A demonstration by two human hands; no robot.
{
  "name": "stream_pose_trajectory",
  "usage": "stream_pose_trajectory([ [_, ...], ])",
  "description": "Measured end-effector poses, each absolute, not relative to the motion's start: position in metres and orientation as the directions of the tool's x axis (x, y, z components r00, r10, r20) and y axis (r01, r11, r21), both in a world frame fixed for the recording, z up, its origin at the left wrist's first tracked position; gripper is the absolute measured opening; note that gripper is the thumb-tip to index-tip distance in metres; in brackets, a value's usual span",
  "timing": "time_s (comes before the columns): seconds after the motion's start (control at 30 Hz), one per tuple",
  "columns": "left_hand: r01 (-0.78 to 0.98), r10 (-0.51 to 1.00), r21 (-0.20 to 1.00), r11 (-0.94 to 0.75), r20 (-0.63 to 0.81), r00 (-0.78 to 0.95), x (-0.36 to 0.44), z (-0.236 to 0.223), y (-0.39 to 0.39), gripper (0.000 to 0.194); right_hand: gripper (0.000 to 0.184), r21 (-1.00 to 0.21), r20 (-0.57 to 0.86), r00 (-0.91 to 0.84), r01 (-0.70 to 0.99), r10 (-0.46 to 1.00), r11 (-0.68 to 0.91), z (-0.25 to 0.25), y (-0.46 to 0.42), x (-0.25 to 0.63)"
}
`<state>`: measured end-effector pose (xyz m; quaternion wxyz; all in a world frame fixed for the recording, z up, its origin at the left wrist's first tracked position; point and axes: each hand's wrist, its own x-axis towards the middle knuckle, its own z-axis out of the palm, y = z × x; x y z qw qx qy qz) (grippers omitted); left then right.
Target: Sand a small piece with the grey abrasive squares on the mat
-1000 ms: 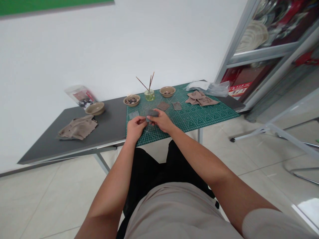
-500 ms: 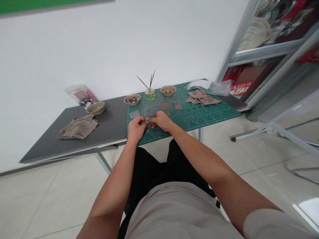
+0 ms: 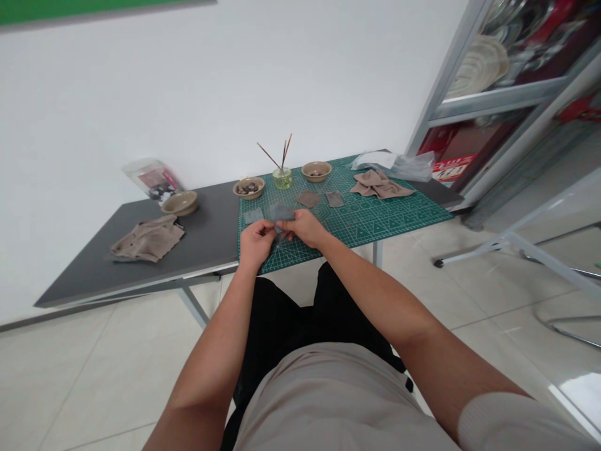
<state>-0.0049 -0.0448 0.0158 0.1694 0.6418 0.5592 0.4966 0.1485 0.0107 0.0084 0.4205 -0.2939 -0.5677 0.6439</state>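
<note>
My left hand and my right hand meet over the near left part of a green cutting mat. Both are closed in a pinch on a small grey fabric patch held between them just above the mat. Another grey patch lies flat on the mat just left of my hands. Two brownish patches lie on the mat beyond my right hand.
A bowl of dark buttons, a glass jar with sticks and a second bowl line the mat's far edge. Crumpled tan cloths, a third bowl and a plastic packet sit on the grey table. Metal shelving stands right.
The hands have drawn slightly closer together on the grey patch, which now sits lower between the fingers. Nothing else on the table has moved.
</note>
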Motion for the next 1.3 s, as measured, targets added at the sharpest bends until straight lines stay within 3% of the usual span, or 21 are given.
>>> stream_pose_trajectory([
  [0.13, 0.479, 0.907, 0.827, -0.296, 0.4, -0.131, -0.0048, 0.017, -0.0448, 0.003, 0.043, -0.972, 0.108, -0.468, -0.233, 0.877, -0.004, 0.0087, 0.0104, 0.1495],
  [0.33, 0.54, 0.872, 0.773, -0.334, 0.471, -0.134, -0.0053, 0.0124, -0.0429, 0.009, 0.042, -0.981, 0.138, -0.48, -0.184, 0.867, 0.054, 0.0097, 0.0088, 0.15],
  [0.43, 0.472, 0.896, 0.83, -0.298, 0.413, -0.16, -0.0064, 0.0118, -0.0408, 0.003, 0.043, -0.971, 0.135, -0.472, -0.237, 0.871, 0.022, 0.01, 0.0091, 0.1508],
  [0.53, 0.407, 0.912, 0.869, -0.281, 0.374, -0.17, -0.0068, 0.0118, -0.0398, 0.008, 0.044, -0.966, 0.133, -0.469, -0.258, 0.873, 0.009, 0.0105, 0.0094, 0.1512],
  [0.73, 0.553, 0.873, 0.766, -0.328, 0.47, -0.133, -0.0044, 0.0129, -0.0426, 0.008, 0.046, -0.976, 0.153, -0.471, -0.209, 0.869, 0.059, 0.0093, 0.0104, 0.1492],
  [0.93, 0.485, 0.908, 0.823, -0.296, 0.4, -0.124, -0.0058, 0.015, -0.0435, 0.004, 0.047, -0.969, 0.167, -0.463, -0.241, 0.871, 0.057, 0.0083, 0.0102, 0.1505],
  [1.1, 0.625, 0.863, 0.699, -0.347, 0.499, -0.078, -0.0038, 0.0121, -0.0442, 0.011, 0.043, -0.974, 0.221, -0.454, -0.148, 0.863, 0.171, 0.0063, 0.0086, 0.151],
  [1.3, 0.468, 0.906, 0.83, -0.303, 0.403, -0.128, -0.006, 0.0163, -0.0451, 0.003, 0.046, -0.968, 0.202, -0.447, -0.228, 0.872, 0.107, 0.0068, 0.0089, 0.1511],
])
